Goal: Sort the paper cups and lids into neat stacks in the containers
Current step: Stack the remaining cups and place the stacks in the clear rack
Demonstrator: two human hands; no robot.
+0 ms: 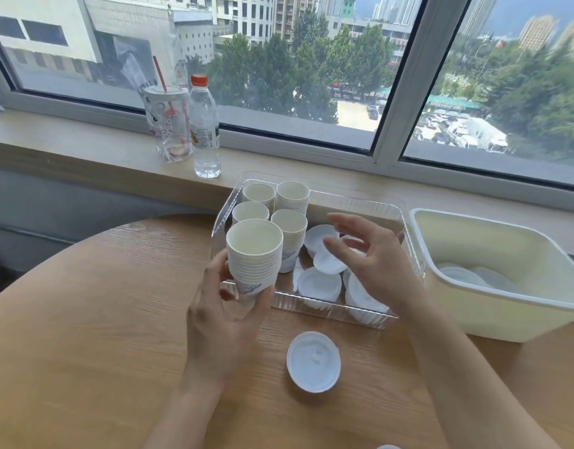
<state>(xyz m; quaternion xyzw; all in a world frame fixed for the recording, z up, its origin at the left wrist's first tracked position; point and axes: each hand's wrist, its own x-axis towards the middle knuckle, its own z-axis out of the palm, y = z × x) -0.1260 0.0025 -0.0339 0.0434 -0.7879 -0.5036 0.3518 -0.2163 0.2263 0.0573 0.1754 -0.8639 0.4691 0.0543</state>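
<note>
My left hand (227,319) grips a tall stack of white paper cups (254,254) by its base, held just over the near left corner of the clear ribbed container (331,309). Several more cup stacks (290,222) stand upright in the container's left half. Loose white lids (319,283) lie jumbled in its right half. My right hand (373,257) hovers over those lids with fingers spread and relaxed, holding nothing. One lid (313,361) lies alone on the round wooden table (84,319) in front of the container.
A cream plastic bin (505,315) stands to the right of the clear container, with a few lids (473,277) inside. On the window sill behind stand a water bottle (205,131) and a clear plastic cup with a red straw (169,124).
</note>
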